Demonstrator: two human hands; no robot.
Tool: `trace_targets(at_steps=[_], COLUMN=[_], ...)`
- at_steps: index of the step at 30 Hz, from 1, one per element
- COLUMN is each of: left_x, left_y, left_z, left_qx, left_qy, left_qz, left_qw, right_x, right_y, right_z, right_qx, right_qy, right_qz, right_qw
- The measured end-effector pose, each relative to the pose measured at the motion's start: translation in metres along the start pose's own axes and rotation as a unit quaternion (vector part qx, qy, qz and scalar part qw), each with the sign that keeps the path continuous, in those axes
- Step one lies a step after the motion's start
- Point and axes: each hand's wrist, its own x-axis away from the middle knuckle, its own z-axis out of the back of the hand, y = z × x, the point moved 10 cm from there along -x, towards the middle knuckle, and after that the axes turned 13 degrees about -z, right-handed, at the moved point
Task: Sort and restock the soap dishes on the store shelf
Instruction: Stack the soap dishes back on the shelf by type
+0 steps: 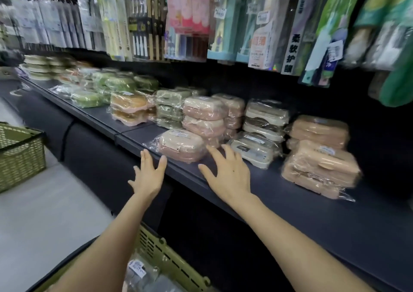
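A single pink soap dish (pixel 182 145) in clear wrap lies near the front edge of the dark shelf (pixel 290 193). My left hand (pixel 148 174) is spread open just in front of it, fingertips at the shelf edge, holding nothing. My right hand (pixel 226 172) hovers open over the shelf to the dish's right, empty too. Behind stand stacks of wrapped dishes: pink (pixel 204 117), cream (pixel 266 120), olive (pixel 168 110), orange (pixel 128 108) and peach (pixel 319 157). Green ones (pixel 120 83) lie further left.
Packaged toothbrushes and other goods (pixel 263 30) hang above the shelf. An olive plastic basket (pixel 169 260) with wrapped items sits below my arms. Another olive basket (pixel 20 155) stands on the pale floor at left. Bare shelf surface lies between my right hand and the peach stack.
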Motion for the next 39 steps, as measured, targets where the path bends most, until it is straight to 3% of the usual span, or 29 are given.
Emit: trace_targets(at_steps=[4,8,11,13,18,21,29,39], left_x=[0.061,0.118,0.154,0.164,0.160,0.166,0.140,0.129], left_y=[0.088,0.175,0.231,0.251,0.263,0.287,0.319,0.304], left_z=[0.006,-0.057,-0.117,-0.143,-0.157,-0.169,-0.214,-0.221], left_qx=[-0.058,-0.047,-0.067,-0.114,-0.241,-0.225,-0.242,-0.215], left_qy=[0.181,0.120,0.032,-0.007,-0.021,-0.032,-0.079,-0.036], left_qz=[-0.164,-0.340,-0.427,-0.451,-0.461,-0.507,-0.519,-0.519], left_qw=[0.968,0.931,0.901,0.885,0.854,0.832,0.816,0.826], right_x=[0.066,0.127,0.153,0.155,0.129,0.113,0.074,0.034], right_y=[0.067,0.158,0.243,0.304,0.414,0.414,0.361,0.366], right_z=[0.067,0.135,0.182,0.201,0.200,0.184,0.153,0.124], right_qx=[0.010,0.060,0.118,0.157,0.256,0.249,0.246,0.241], right_qy=[0.129,0.231,0.274,0.257,0.079,0.033,0.057,0.097], right_qz=[0.013,-0.010,-0.094,-0.163,-0.301,-0.289,-0.163,-0.166], right_qw=[0.992,0.971,0.950,0.940,0.915,0.924,0.954,0.951])
